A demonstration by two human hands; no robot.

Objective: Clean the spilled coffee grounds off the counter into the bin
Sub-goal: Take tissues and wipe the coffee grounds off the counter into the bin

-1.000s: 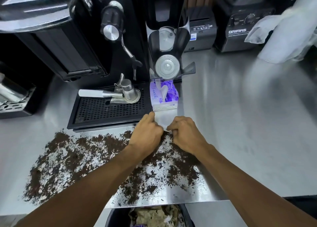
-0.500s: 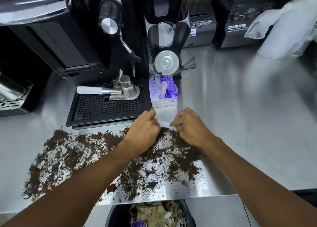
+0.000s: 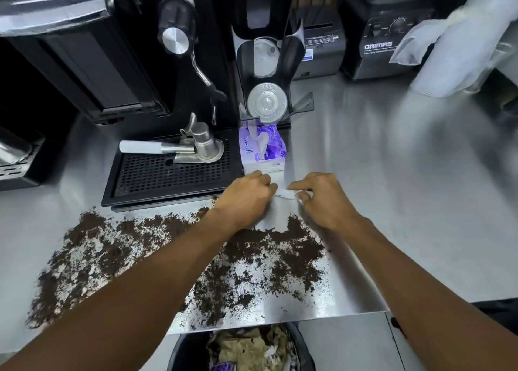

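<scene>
Below counter [image 3: 392, 202] edge, bin [image 3: 182, 352] holds crumpled paper [image 3: 246, 345]; left hand [image 3: 246, 199], right hand [image 3: 322, 199] each pinch tissue [image 3: 276, 212] beside coffee grounds [image 3: 280, 247].

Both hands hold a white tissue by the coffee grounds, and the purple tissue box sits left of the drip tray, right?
Not quite. In the head view the purple tissue box sits right of the drip tray, not left. The rest holds: left hand and right hand hold the white tissue by the coffee grounds.
</scene>
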